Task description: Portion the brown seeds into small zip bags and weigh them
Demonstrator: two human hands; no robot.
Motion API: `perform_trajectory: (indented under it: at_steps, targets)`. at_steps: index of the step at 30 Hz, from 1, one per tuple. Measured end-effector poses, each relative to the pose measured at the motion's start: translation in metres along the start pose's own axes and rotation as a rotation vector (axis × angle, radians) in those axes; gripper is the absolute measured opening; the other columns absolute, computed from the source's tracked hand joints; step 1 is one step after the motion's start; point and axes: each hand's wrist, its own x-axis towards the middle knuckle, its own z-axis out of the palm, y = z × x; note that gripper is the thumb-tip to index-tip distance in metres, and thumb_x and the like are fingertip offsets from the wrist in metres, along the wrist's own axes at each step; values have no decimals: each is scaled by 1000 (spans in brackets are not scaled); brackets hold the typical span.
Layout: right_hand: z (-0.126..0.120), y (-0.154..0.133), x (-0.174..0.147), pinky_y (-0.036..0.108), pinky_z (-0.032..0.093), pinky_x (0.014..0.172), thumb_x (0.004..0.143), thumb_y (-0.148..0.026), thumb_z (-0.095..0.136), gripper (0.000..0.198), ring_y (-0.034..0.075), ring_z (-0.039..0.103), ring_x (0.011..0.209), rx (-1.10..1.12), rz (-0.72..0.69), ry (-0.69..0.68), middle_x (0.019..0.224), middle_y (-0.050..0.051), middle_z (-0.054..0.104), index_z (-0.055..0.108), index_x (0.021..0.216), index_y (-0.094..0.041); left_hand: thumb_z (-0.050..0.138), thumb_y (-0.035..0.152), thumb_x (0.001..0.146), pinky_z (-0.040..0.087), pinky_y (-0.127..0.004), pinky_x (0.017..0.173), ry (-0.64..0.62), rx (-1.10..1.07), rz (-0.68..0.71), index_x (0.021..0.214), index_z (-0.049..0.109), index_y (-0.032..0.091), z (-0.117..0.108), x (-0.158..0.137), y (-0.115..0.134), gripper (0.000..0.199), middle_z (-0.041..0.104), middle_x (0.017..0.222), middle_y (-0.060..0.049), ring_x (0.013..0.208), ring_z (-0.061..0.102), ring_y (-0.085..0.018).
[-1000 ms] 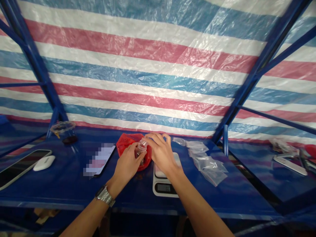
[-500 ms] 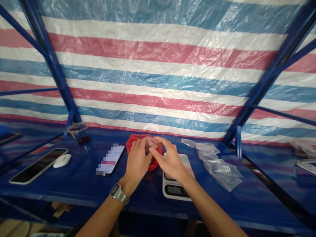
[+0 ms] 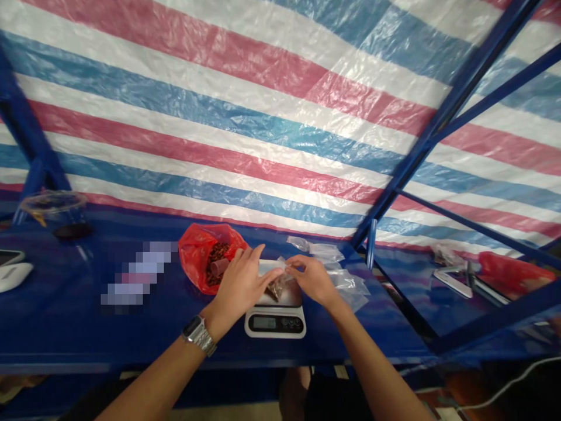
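Observation:
My right hand (image 3: pixel 312 279) pinches the top edge of a small clear plastic bag (image 3: pixel 275 290) between thumb and fingers. Brown bits fill the lower part of that bag, which is at the plate of a white kitchen scale (image 3: pixel 275 323); whether it rests there I cannot tell. My left hand (image 3: pixel 241 282), with a watch on its wrist, is open beside the bag, thumb stretched toward its top. Left of the scale stands an open red plastic bag (image 3: pixel 191 252) of brown granules (image 3: pixel 219 252), with a small pinkish cup (image 3: pixel 220 266) lying in them.
Several flat clear bags (image 3: pixel 348 285) lie on the blue table (image 3: pixel 175 336) right of the scale. A blurred-out phone (image 3: pixel 140 275), a clear cup with dark liquid (image 3: pixel 72 225) and a white case (image 3: pixel 15 275) are on the left. Blue posts (image 3: pixel 433 134) frame a striped tarp behind.
Both hands have moved from over the red bag to the scale, bringing the small plastic bag. My left hand has opened. The view has turned right and tilted.

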Motion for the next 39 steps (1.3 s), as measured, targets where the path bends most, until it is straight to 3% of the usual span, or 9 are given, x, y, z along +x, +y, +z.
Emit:
perform_trajectory:
  at_steps: [4,8,14,21,29,39]
  targets:
    - [-4,16,-3,47,48,106,91,-37,68,24,29,69,110,-65,-73,153,113,10,79,78,108,-23,47,51,104,49,-51,106,155,-55,-47,137,63,14,-10,6,-11,52,72,124,-15,121,60,-36]
    - [-22,28,-4,48,51,101,99,-44,55,31,30,71,104,-109,-104,341,108,11,80,78,103,-22,43,42,106,48,-47,106,249,-104,-3,125,67,18,-24,4,-17,39,73,119,-12,116,62,-31]
    - [-34,41,-10,47,52,99,98,-47,53,36,32,72,103,-109,-36,411,104,13,81,79,97,-22,46,35,103,48,-44,97,302,-2,42,105,71,21,-45,-7,-33,29,74,104,-8,103,61,-29]
    - [-30,38,-8,47,51,99,97,-44,53,35,31,72,102,-107,-30,399,105,12,81,79,97,-21,47,33,103,47,-43,101,357,20,52,103,71,20,-52,-8,-54,27,75,103,-8,103,64,-28]
    - [-22,30,-4,46,52,97,98,-41,53,32,30,72,100,-127,-69,328,103,11,81,79,95,-23,47,35,104,47,-44,100,338,-24,26,103,71,20,-54,-9,-46,28,75,103,-9,104,65,-29]
    - [-11,29,-4,43,50,95,98,-40,59,27,27,70,96,-171,-137,122,97,7,79,81,93,-24,47,36,104,48,-42,97,335,-43,22,104,70,22,-51,-9,-44,27,74,105,-7,104,64,-28]
